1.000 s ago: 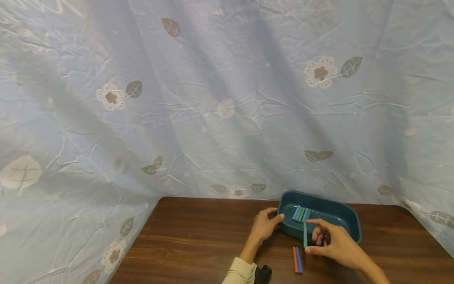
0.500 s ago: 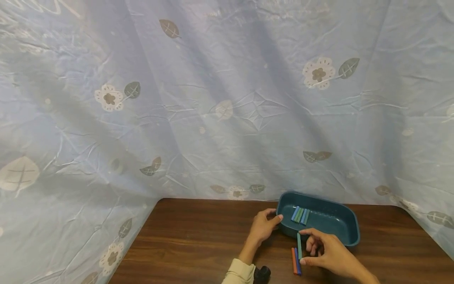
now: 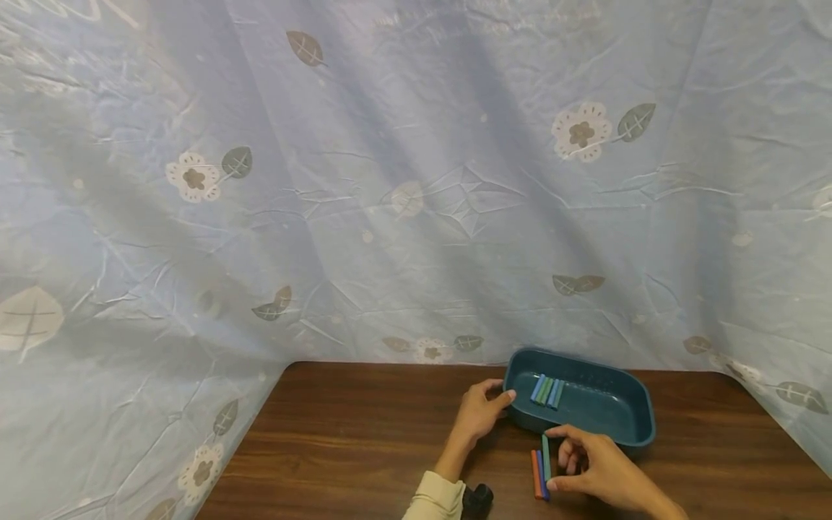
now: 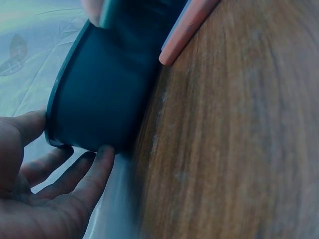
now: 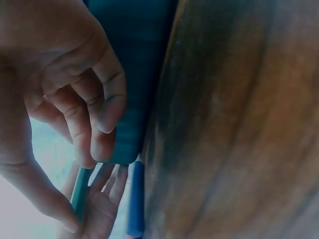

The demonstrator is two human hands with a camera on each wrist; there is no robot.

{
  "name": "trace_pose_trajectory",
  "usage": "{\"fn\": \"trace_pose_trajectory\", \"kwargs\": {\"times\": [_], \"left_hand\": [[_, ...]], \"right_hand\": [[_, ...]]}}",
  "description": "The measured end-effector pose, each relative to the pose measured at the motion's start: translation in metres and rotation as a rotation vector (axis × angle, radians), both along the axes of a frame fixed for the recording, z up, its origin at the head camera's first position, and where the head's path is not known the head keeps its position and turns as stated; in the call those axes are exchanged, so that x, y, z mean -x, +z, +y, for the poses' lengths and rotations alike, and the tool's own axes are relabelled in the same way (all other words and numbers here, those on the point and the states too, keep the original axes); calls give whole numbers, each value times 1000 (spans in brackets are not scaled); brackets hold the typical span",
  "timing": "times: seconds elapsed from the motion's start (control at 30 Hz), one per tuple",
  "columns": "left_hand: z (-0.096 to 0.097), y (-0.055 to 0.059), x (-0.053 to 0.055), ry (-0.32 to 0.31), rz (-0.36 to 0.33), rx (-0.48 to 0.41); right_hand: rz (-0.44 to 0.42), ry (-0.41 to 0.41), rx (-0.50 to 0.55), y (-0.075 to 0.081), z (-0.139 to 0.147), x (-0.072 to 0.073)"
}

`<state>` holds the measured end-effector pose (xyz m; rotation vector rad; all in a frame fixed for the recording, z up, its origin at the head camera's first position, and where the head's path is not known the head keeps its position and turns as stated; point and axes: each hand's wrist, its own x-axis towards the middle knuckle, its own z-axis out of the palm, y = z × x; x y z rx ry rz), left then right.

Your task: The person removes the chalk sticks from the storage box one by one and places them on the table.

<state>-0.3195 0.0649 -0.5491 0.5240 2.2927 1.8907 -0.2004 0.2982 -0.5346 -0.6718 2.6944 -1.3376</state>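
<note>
My right hand (image 3: 598, 466) pinches a thin teal-green stick (image 3: 546, 458) by its two ends, between thumb and a fingertip. That stick is just above a blue stick (image 5: 136, 199) and an orange stick (image 3: 536, 474), which lie side by side on the table in front of the tray. The left hand (image 3: 477, 413) holds the left end of a dark teal tray (image 3: 604, 406), with its thumb at the rim (image 4: 52, 94) and other fingers against the end wall. Several blue and green sticks (image 3: 547, 391) lie in a row inside the tray's left part.
The brown wooden table (image 3: 364, 433) ends at a patterned cloth (image 3: 390, 238) hanging behind and to the left. Near the left sleeve (image 3: 437, 497) there is a small black object (image 3: 479, 498). The tray stands close to the table's back edge.
My right hand has brought the green stick from over the tray's front rim down and left, beside the blue and orange sticks. The left hand stays at the tray.
</note>
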Motion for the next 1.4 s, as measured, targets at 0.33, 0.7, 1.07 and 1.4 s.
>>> {"fn": "trace_pose_trajectory", "kwargs": {"times": [0.33, 0.7, 1.07, 1.4], "left_hand": [[0, -1, -1, 0, -1, 0], [-1, 1, -2, -15, -18, -42], [0, 3, -3, -7, -25, -40], [-1, 2, -3, -17, -21, -47]], "right_hand": [[-58, -23, -27, -7, 5, 1], [-144, -24, -20, -10, 7, 1], [-147, 26, -40, -7, 5, 0], [-168, 44, -40, -9, 4, -1]]}}
